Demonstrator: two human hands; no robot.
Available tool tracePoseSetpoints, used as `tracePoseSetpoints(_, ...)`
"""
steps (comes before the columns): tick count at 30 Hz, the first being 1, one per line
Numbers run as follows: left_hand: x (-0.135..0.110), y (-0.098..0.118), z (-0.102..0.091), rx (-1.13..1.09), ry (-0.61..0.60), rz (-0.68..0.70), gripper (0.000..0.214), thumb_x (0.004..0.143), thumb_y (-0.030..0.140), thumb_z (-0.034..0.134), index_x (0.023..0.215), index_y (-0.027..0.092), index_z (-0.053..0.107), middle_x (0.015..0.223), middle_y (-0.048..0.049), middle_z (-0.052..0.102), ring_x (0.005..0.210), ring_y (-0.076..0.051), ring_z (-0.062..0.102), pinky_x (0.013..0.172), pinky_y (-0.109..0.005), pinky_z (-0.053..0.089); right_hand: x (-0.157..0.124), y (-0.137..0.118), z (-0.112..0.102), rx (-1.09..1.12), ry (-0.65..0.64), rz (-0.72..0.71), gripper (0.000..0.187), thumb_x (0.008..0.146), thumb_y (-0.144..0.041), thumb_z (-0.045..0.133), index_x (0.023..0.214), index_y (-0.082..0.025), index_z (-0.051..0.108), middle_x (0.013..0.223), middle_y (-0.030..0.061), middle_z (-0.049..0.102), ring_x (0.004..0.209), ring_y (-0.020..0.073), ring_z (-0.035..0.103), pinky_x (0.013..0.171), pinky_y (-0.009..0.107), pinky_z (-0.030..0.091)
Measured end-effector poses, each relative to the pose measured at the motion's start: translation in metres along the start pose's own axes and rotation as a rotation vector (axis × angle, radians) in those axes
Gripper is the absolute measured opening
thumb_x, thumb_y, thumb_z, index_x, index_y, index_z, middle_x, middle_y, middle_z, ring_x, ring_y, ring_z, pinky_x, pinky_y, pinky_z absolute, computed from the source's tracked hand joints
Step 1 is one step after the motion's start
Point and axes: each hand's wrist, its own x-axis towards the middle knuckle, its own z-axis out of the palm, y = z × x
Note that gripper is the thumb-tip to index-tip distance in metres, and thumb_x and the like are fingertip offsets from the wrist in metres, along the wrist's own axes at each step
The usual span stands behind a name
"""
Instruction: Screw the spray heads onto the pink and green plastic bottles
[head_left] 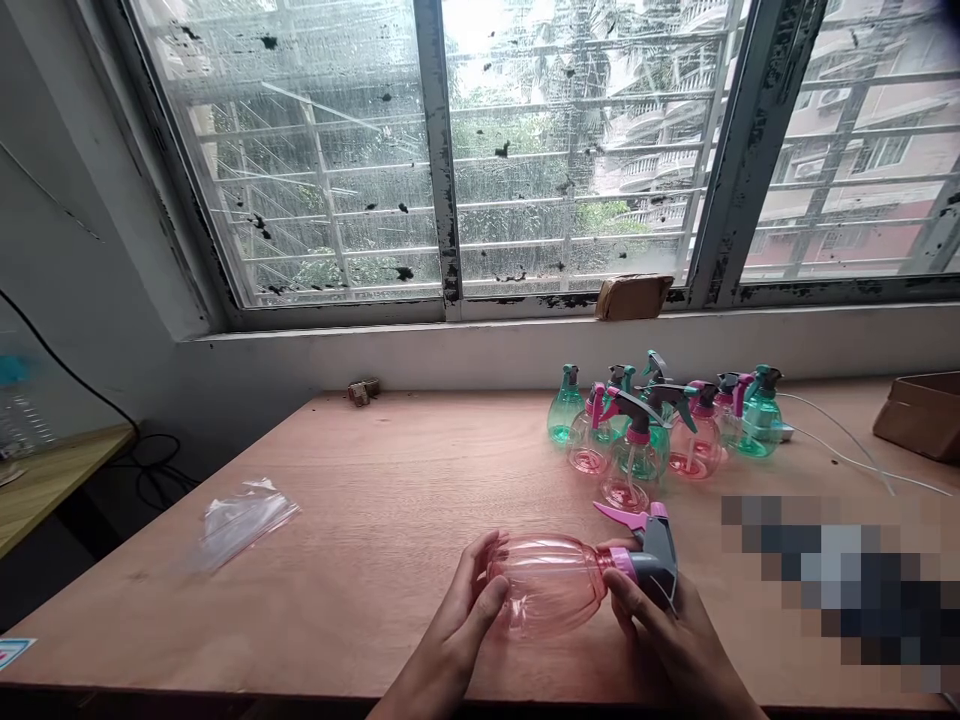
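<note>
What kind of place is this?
Likely a simple indoor workroom, maybe at home: a plain wooden table below a barred window, with a cluster of pink and green spray bottles on it.

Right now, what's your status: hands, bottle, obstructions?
Left hand at base of pink bottle, right hand at its neck. Bottle sideways, spray head fitted. More spray bottles just beyond.

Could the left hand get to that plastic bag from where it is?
Probably yes: no object shows between the left hand and the bag. It would have to let go of the pink bottle first, though the right hand also holds that.
</note>
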Motion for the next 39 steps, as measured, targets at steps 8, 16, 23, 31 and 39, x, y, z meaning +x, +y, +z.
tracePoseSetpoints(8,-0.005,-0.011,0.000,0.068,-0.013,0.073,0.093,0.082,0.052,0.085,0.156,0.036,0.031,0.161,-0.0140,0.035,0.136,-0.037,0.053,0.114,-0.052,0.047,-0.001,-0.010,0.004,0.030,0.070,0.045,0.048,0.080,-0.063,0.077,0.095,-0.018,0.074,0.058,-0.0035,0.053,0.048,0.0139,0.044,0.048,0.027,0.038)
tracePoseSetpoints(16,0.000,-0.011,-0.001,-0.046,0.065,-0.022,0.065,0.100,0.060,0.058,0.153,0.028,0.036,0.166,-0.0142,0.040,0.156,-0.033,0.033,0.131,-0.056,0.019,-0.002,-0.007,0.004,0.047,0.067,0.047,0.044,0.082,-0.060,0.078,0.096,-0.019,0.073,0.060,-0.0034,0.054,0.050,0.0139,0.045,0.048,0.027,0.040)
tracePoseSetpoints(23,-0.002,-0.015,-0.002,0.053,0.001,0.078,0.091,0.085,0.045,0.085,0.157,0.032,0.031,0.174,-0.0125,0.024,0.162,-0.035,0.018,0.133,-0.056,0.014,0.004,0.015,-0.004,0.078,0.042,0.020,0.044,0.081,-0.058,0.079,0.099,-0.019,0.075,0.067,0.0001,0.060,0.048,0.0138,0.047,0.042,0.027,0.041)
tracePoseSetpoints(31,-0.005,0.000,-0.001,0.060,-0.079,-0.018,0.092,0.085,0.064,0.077,0.158,0.028,0.034,0.171,-0.0144,0.032,0.160,-0.036,0.024,0.132,-0.057,0.015,0.002,0.009,-0.002,0.071,0.013,0.014,0.044,0.083,-0.058,0.078,0.100,-0.017,0.074,0.062,-0.0018,0.056,0.048,0.0140,0.046,0.045,0.028,0.040)
tracePoseSetpoints(39,-0.002,-0.006,0.001,0.095,-0.126,-0.027,0.101,0.078,0.045,0.090,0.159,0.029,0.031,0.170,-0.0135,0.032,0.159,-0.036,0.024,0.133,-0.054,0.011,0.002,0.016,-0.003,0.111,0.050,0.024,0.040,0.083,-0.055,0.079,0.099,-0.019,0.073,0.066,-0.0008,0.059,0.049,0.0137,0.049,0.044,0.026,0.042)
